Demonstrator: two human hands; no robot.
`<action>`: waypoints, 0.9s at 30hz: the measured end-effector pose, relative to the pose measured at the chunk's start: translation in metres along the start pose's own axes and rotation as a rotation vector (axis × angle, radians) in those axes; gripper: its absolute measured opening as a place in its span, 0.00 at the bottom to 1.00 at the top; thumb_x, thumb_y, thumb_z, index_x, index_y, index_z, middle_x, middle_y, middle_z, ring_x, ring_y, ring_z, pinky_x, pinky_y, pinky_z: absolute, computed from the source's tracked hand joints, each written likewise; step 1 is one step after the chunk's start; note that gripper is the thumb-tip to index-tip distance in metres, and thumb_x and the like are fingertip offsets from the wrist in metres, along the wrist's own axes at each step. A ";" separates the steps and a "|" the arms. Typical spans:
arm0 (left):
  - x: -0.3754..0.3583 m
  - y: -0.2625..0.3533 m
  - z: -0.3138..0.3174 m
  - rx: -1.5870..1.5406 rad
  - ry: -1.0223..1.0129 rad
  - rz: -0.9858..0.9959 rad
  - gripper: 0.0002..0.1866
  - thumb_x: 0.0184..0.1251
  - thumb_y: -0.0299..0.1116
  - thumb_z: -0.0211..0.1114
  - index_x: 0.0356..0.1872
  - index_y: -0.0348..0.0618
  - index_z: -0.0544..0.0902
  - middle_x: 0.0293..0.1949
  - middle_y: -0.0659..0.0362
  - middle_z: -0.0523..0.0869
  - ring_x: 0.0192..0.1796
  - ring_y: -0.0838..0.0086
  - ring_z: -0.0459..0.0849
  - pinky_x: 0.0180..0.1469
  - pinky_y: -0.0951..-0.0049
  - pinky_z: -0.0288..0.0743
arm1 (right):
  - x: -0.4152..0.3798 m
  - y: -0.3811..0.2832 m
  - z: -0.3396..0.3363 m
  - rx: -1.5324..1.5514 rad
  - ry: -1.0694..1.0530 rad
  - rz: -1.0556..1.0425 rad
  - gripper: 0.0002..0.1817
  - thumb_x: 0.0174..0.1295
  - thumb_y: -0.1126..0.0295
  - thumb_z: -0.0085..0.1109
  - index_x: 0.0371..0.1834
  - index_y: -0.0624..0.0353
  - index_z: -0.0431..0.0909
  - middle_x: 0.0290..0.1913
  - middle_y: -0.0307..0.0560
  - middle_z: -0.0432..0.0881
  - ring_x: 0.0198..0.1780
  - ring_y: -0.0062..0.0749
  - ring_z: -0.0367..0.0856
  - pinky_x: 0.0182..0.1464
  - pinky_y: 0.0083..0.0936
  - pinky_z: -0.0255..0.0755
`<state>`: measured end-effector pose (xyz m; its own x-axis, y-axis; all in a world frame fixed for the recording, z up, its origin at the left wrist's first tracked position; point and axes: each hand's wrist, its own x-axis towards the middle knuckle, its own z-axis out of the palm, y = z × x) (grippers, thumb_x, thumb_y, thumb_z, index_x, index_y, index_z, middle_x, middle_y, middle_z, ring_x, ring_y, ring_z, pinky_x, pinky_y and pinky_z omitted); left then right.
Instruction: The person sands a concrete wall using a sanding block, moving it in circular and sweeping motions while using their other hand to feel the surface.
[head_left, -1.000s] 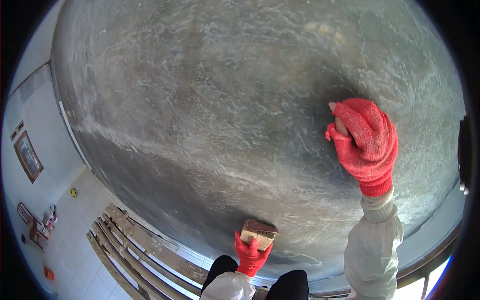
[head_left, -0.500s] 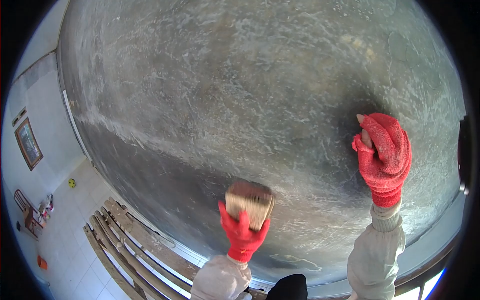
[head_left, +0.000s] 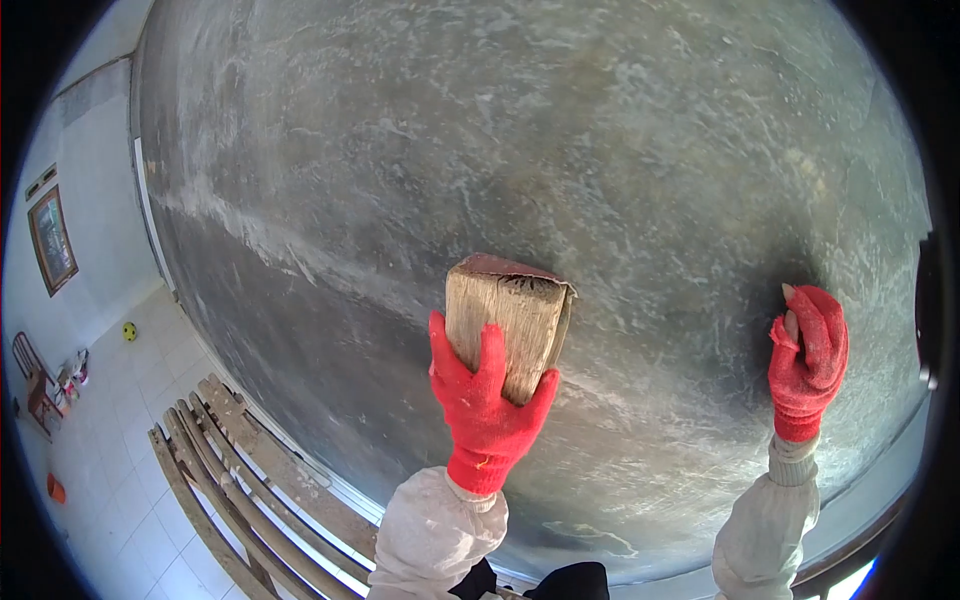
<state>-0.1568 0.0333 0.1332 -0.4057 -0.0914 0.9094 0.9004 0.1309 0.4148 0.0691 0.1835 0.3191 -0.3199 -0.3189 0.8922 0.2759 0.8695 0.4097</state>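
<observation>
My left hand (head_left: 485, 405), in a red knitted glove, grips a wooden block (head_left: 510, 315) wrapped in reddish sandpaper and presses it against the grey, white-streaked plastered surface (head_left: 520, 150) in front of me. My right hand (head_left: 808, 362), also in a red glove, rests against the same surface further right, its fingers curled with bare fingertips showing. Both sleeves are whitish.
Below on the left lies a rough wooden plank scaffold (head_left: 250, 470). Far beneath is a white tiled floor (head_left: 110, 440) with a small yellow ball (head_left: 130, 330), a chair (head_left: 35, 390) and an orange object (head_left: 55, 488). A framed picture (head_left: 52, 240) hangs on the left wall.
My left hand has lifted the block from low near my legs up onto the surface. My right hand has slid down and to the right.
</observation>
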 end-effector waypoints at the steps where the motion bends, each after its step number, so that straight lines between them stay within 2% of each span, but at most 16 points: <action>1: -0.001 -0.004 -0.002 -0.001 0.000 0.012 0.50 0.46 0.44 0.80 0.72 0.58 0.63 0.70 0.25 0.55 0.65 0.33 0.66 0.59 0.42 0.65 | -0.002 0.001 0.000 -0.030 -0.004 -0.011 0.14 0.57 0.85 0.59 0.45 0.62 0.84 0.42 0.49 0.82 0.31 0.31 0.78 0.30 0.25 0.71; 3: -0.023 -0.018 -0.004 -0.018 -0.012 0.026 0.49 0.45 0.45 0.80 0.72 0.60 0.64 0.70 0.25 0.56 0.63 0.32 0.68 0.56 0.41 0.68 | -0.002 0.002 0.000 -0.073 -0.003 -0.028 0.14 0.57 0.85 0.59 0.46 0.62 0.84 0.42 0.49 0.82 0.31 0.31 0.78 0.30 0.25 0.71; 5: -0.079 -0.042 -0.003 -0.078 0.002 -0.015 0.49 0.45 0.46 0.80 0.71 0.62 0.64 0.70 0.25 0.56 0.63 0.31 0.68 0.53 0.40 0.70 | -0.003 -0.001 0.000 -0.058 -0.014 0.018 0.15 0.56 0.85 0.59 0.46 0.62 0.83 0.42 0.48 0.82 0.31 0.32 0.78 0.31 0.26 0.71; 7: -0.151 -0.067 -0.006 -0.014 -0.025 -0.085 0.53 0.47 0.48 0.80 0.74 0.64 0.56 0.71 0.26 0.54 0.63 0.30 0.68 0.54 0.38 0.71 | -0.002 0.000 0.000 -0.079 -0.014 0.018 0.16 0.55 0.85 0.59 0.46 0.61 0.83 0.42 0.48 0.81 0.32 0.32 0.78 0.32 0.26 0.71; 8: -0.185 -0.077 -0.007 0.053 -0.040 -0.152 0.54 0.49 0.47 0.79 0.76 0.68 0.52 0.71 0.32 0.56 0.64 0.35 0.68 0.57 0.42 0.71 | -0.003 -0.001 0.000 -0.082 -0.026 0.025 0.16 0.54 0.86 0.59 0.46 0.61 0.83 0.42 0.48 0.81 0.32 0.33 0.78 0.32 0.27 0.71; 9: -0.214 -0.085 -0.009 -0.313 -0.119 -0.552 0.56 0.50 0.46 0.78 0.77 0.70 0.49 0.70 0.40 0.61 0.67 0.41 0.68 0.61 0.48 0.69 | -0.005 -0.003 0.000 -0.094 -0.025 0.035 0.16 0.54 0.86 0.59 0.46 0.61 0.83 0.42 0.48 0.81 0.32 0.33 0.78 0.32 0.27 0.71; 10: -0.209 -0.087 -0.015 -0.323 -0.128 -0.540 0.56 0.50 0.46 0.78 0.77 0.70 0.49 0.70 0.40 0.61 0.67 0.41 0.68 0.61 0.48 0.69 | -0.004 -0.003 0.001 -0.118 -0.025 0.017 0.18 0.52 0.86 0.59 0.47 0.61 0.83 0.42 0.48 0.81 0.31 0.34 0.78 0.32 0.27 0.71; 12: -0.193 -0.093 -0.026 0.005 -0.127 -0.253 0.56 0.51 0.44 0.78 0.77 0.71 0.47 0.68 0.46 0.64 0.68 0.47 0.67 0.63 0.53 0.68 | 0.000 -0.003 0.002 -0.163 -0.013 0.005 0.19 0.51 0.87 0.59 0.47 0.60 0.83 0.42 0.48 0.80 0.31 0.34 0.78 0.31 0.27 0.71; 13: -0.176 -0.094 -0.024 -0.101 -0.145 -0.327 0.58 0.50 0.42 0.78 0.78 0.69 0.46 0.70 0.43 0.60 0.69 0.44 0.65 0.64 0.49 0.65 | 0.001 -0.004 0.002 -0.182 -0.013 -0.018 0.20 0.49 0.88 0.59 0.47 0.60 0.83 0.41 0.47 0.80 0.31 0.35 0.78 0.30 0.27 0.71; 14: -0.156 -0.096 -0.020 -0.110 -0.154 -0.316 0.58 0.50 0.42 0.78 0.78 0.69 0.46 0.70 0.43 0.60 0.69 0.44 0.65 0.64 0.49 0.65 | 0.001 -0.005 0.003 -0.199 -0.014 -0.039 0.22 0.47 0.88 0.59 0.47 0.59 0.82 0.41 0.47 0.80 0.30 0.35 0.78 0.30 0.27 0.71; 16: -0.097 -0.090 -0.017 -0.009 -0.023 -0.164 0.58 0.49 0.41 0.78 0.78 0.68 0.48 0.72 0.38 0.56 0.69 0.39 0.63 0.64 0.43 0.62 | 0.001 -0.005 0.005 -0.198 -0.012 -0.015 0.22 0.46 0.88 0.60 0.47 0.59 0.82 0.41 0.46 0.80 0.30 0.35 0.78 0.29 0.28 0.71; 18: -0.034 -0.081 -0.021 -0.010 -0.053 -0.110 0.58 0.48 0.40 0.78 0.78 0.68 0.49 0.73 0.36 0.53 0.69 0.37 0.62 0.64 0.41 0.61 | 0.000 -0.006 0.004 -0.201 -0.011 0.010 0.23 0.45 0.88 0.60 0.47 0.59 0.82 0.40 0.46 0.80 0.30 0.35 0.78 0.29 0.28 0.71; 20: -0.012 -0.081 -0.024 -0.009 -0.084 -0.057 0.58 0.47 0.40 0.79 0.78 0.67 0.50 0.74 0.33 0.51 0.70 0.36 0.60 0.63 0.38 0.60 | 0.001 -0.008 0.005 -0.209 -0.012 0.003 0.24 0.44 0.89 0.60 0.47 0.58 0.82 0.40 0.46 0.79 0.30 0.35 0.78 0.29 0.28 0.71; 23: -0.017 -0.089 -0.023 -0.044 -0.070 0.016 0.56 0.47 0.41 0.79 0.77 0.66 0.52 0.73 0.32 0.51 0.70 0.35 0.60 0.63 0.39 0.62 | 0.003 -0.011 0.007 -0.250 0.011 -0.024 0.24 0.43 0.89 0.61 0.45 0.58 0.81 0.38 0.46 0.79 0.30 0.35 0.79 0.28 0.29 0.71; 26: -0.090 -0.107 -0.023 -0.042 -0.081 0.039 0.56 0.49 0.41 0.78 0.77 0.66 0.50 0.73 0.33 0.51 0.71 0.35 0.60 0.64 0.40 0.63 | 0.007 -0.013 0.009 -0.321 0.037 -0.064 0.23 0.42 0.88 0.62 0.44 0.57 0.81 0.37 0.46 0.80 0.30 0.36 0.79 0.29 0.30 0.72; 27: -0.136 -0.118 -0.021 -0.227 -0.111 -0.189 0.57 0.50 0.42 0.78 0.78 0.68 0.48 0.74 0.34 0.50 0.72 0.36 0.59 0.65 0.40 0.62 | 0.005 -0.013 0.010 -0.323 0.042 -0.032 0.22 0.43 0.87 0.63 0.43 0.56 0.81 0.36 0.46 0.80 0.31 0.37 0.80 0.30 0.31 0.72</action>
<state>-0.2049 0.0099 -0.0405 -0.5723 0.0169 0.8199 0.8146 -0.1035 0.5707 0.0545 0.1744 0.3167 -0.2968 -0.3654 0.8823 0.5418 0.6964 0.4706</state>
